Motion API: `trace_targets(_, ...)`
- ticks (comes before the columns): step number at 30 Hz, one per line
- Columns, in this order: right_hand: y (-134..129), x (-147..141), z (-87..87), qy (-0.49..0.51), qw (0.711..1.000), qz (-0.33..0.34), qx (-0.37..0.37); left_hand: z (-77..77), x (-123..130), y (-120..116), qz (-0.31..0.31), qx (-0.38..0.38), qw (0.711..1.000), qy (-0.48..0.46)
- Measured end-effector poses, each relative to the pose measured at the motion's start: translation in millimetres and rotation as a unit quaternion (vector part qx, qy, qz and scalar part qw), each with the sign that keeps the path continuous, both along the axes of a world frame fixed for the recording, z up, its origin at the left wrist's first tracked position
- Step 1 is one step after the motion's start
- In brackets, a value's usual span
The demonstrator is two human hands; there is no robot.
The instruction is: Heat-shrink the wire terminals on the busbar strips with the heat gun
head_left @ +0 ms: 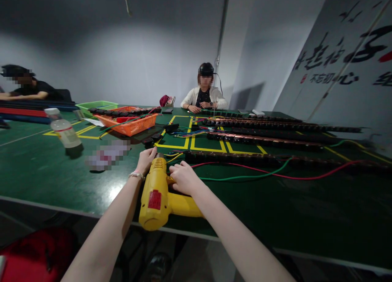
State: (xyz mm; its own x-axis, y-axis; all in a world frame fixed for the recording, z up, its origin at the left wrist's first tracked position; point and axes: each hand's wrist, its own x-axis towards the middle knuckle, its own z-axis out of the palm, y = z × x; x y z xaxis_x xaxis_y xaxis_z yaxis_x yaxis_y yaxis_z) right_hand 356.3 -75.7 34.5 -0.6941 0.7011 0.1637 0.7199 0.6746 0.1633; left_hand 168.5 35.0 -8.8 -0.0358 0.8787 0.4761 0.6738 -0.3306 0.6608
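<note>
A yellow heat gun lies near the table's front edge, its nozzle pointing away and its handle to the right. My left hand is closed just left of the nozzle; what it pinches is hidden. My right hand has its fingers curled together right of the gun, above the handle, beside thin wires; what lies between them is too small to tell. Beyond the hands, a long black wrapped bundle stretches right, with yellow wires at its near end. Green and red wires loop in front of it.
More long bundles lie behind. An orange basket and a green basket stand at the back left, near a bottle and a blurred packet. One person sits opposite, another at far left.
</note>
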Motion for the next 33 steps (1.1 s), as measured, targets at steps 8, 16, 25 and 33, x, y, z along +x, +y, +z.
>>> trace_targets(8,-1.3,4.1,0.0,0.008,1.000,0.000,-0.002,-0.6,-1.2,1.7,0.001,-0.018,1.000,0.012)
trace_targets(16,-2.2,6.1,0.3,0.008,1.000,0.001,-0.006,2.6,0.8,0.0,0.001,-0.033,0.999,0.011)
trace_targets(25,0.2,7.4,-3.2,0.011,1.000,0.007,-0.012,2.2,1.1,-2.5,0.000,-0.018,1.000,0.015)
trace_targets(33,-2.5,30.7,-2.2,0.016,0.999,-0.006,-0.036,0.6,2.4,-6.6,-0.012,-0.032,0.999,-0.012)
